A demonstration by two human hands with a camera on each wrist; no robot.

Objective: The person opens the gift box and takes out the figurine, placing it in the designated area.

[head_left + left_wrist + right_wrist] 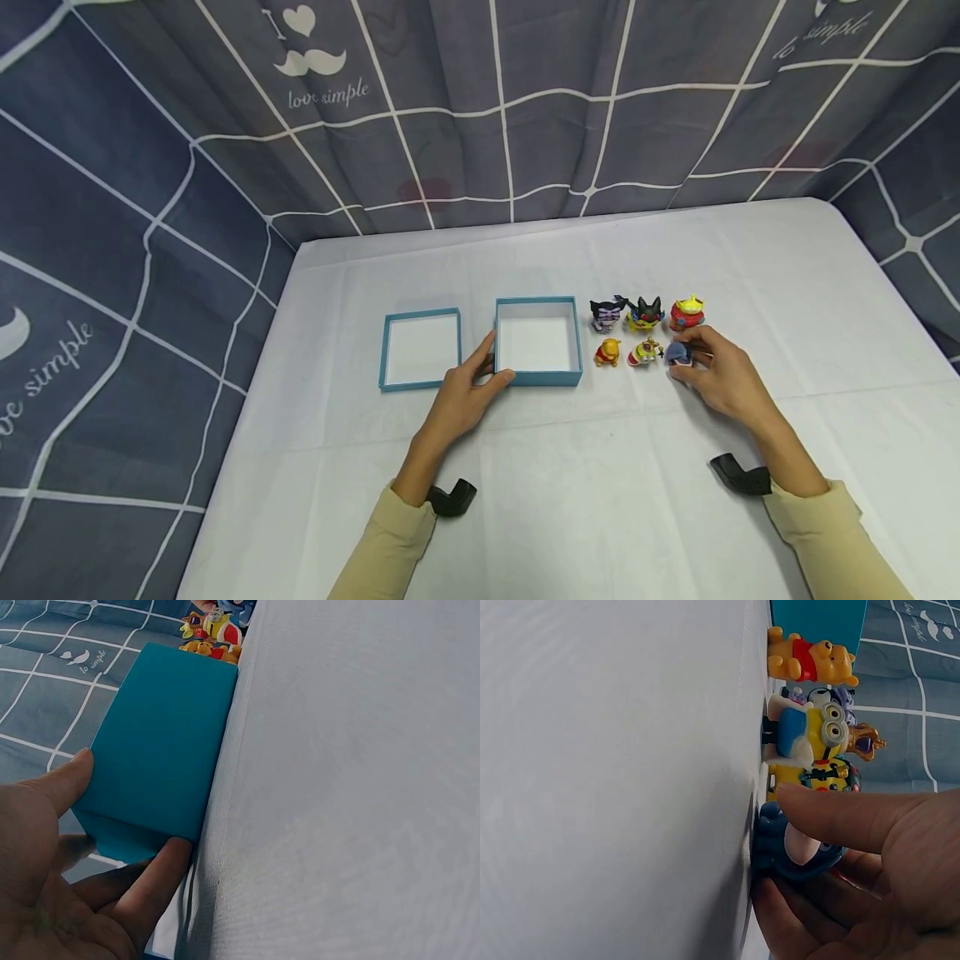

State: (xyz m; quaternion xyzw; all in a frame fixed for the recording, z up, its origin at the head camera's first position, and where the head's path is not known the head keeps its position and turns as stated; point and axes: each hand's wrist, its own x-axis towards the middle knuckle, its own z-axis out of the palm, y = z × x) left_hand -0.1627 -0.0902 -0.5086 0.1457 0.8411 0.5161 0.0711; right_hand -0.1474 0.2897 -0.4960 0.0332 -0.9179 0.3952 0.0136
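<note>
My right hand pinches a small blue toy figurine between thumb and fingers, at the front right of a group of figurines. In the right wrist view its base seems to touch the white cloth. A crowned minion figurine stands beside it, then a yellow bear figurine in a red shirt. Across at the left, my left hand touches the left side and front corner of an open teal box with fairly straight fingers. The box's white inside holds nothing.
A shallow teal lid lies inside up, left of the box. Behind the front figurines stand a purple-black figurine, a black-eared figurine and a red-and-yellow figurine. Grey checked curtains border the white-covered table.
</note>
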